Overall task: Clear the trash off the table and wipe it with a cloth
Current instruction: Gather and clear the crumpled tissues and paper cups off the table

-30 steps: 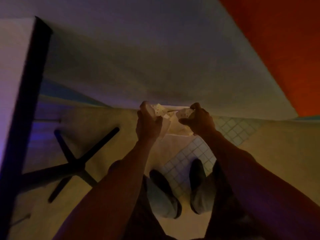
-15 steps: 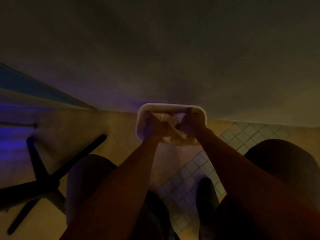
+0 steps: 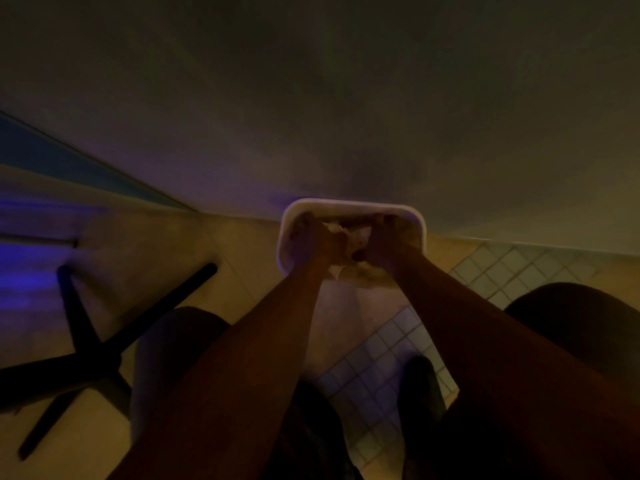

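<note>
Hands (image 3: 317,240) (image 3: 386,242) still clutch paper (image 3: 346,233) over bin (image 3: 287,216).

Lighting is dim and warm, with a blue-violet glow at the left. A plain wall (image 3: 346,98) fills the upper frame. The floor (image 3: 145,251) below is tan, with a patch of small square tiles (image 3: 377,362) at centre-right. A black cross-shaped table base (image 3: 97,348) stands on the floor at lower left. A dark rounded seat (image 3: 581,320) sits at right.
</note>
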